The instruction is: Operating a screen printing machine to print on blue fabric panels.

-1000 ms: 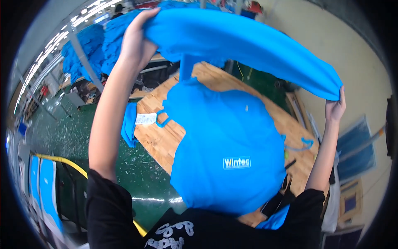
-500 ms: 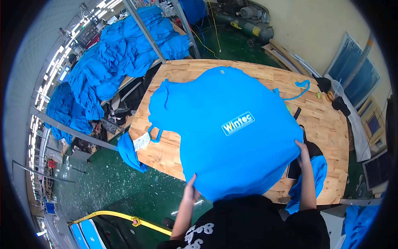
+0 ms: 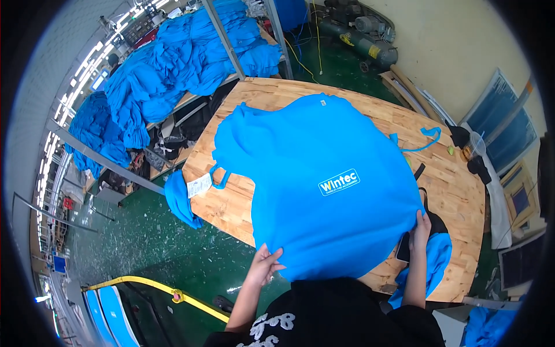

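Note:
A large blue fabric cover (image 3: 329,144) with a small printed logo patch lies spread across the wooden table (image 3: 214,214). Its near edge hangs over the table's front toward my body. My left hand (image 3: 266,266) pinches the near left corner of the cover between thumb and fingers. At the near right edge, my right hand (image 3: 421,230) grips the fabric, thumb on top and fingers partly hidden. Narrow blue ties (image 3: 220,177) stick out from the cover's left side, and another tie (image 3: 429,139) lies off its right side.
A blue cloth with a white paper slip (image 3: 199,185) hangs off the table's left corner. Right of the cover lie a dark phone-like object (image 3: 403,247) and more blue cloth (image 3: 440,254). A big blue fabric heap (image 3: 185,58) fills a rack. A yellow rail (image 3: 133,280) stands front left.
The view has shifted slightly, and the scene sits a little differently in it. My left hand's fingers have shifted on the corner. The cover's near part looks smoother and flatter.

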### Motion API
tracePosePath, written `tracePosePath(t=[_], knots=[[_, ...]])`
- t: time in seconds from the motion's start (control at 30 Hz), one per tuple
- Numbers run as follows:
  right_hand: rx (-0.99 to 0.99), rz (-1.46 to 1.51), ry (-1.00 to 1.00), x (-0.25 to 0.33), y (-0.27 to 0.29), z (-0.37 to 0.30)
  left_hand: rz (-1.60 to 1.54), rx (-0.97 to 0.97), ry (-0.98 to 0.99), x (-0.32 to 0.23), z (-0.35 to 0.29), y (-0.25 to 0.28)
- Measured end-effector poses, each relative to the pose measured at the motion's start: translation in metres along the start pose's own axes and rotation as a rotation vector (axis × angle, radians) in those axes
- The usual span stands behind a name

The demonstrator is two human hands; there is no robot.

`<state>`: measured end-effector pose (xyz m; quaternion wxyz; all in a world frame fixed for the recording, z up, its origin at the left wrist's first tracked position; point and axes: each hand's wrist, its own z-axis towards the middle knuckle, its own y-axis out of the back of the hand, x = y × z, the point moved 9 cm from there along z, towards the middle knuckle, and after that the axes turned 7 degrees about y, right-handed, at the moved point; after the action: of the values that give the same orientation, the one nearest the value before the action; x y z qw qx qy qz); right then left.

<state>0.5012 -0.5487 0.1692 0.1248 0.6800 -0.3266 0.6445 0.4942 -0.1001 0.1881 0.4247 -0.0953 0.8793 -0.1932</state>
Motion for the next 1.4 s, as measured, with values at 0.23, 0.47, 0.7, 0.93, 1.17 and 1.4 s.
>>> tracePosePath(t=[0.23, 0.47, 0.7, 0.93, 1.17, 1.4], knots=[[-0.008, 0.122, 0.129, 0.013, -0.001, -0.03, -0.07, 0.059, 0.008, -0.012, -0.018, 0.0], [-0.134, -0.108, -0.135, -0.068, 0.042, -0.048, 0.615, -0.133, 0.553, 0.044, 0.007, 0.064], [-0.289, -0.642, 0.253, -0.025, 0.034, -0.054, 1.483, -0.763, -0.354, -0.208, 0.143, 0.089], [-0.065, -1.017, 0.49, 0.015, -0.057, -0.066, 1.405, -1.185, -0.376, -0.368, 0.297, 0.093], [-0.035, -1.064, 0.471, 0.004, -0.067, -0.052, 0.943, -1.1, -0.487, -0.386, 0.366, 0.198], [-0.039, -1.059, 0.63, 0.023, -0.099, -0.051, 0.253, -1.235, -0.384, -0.32, 0.334, 0.337]])
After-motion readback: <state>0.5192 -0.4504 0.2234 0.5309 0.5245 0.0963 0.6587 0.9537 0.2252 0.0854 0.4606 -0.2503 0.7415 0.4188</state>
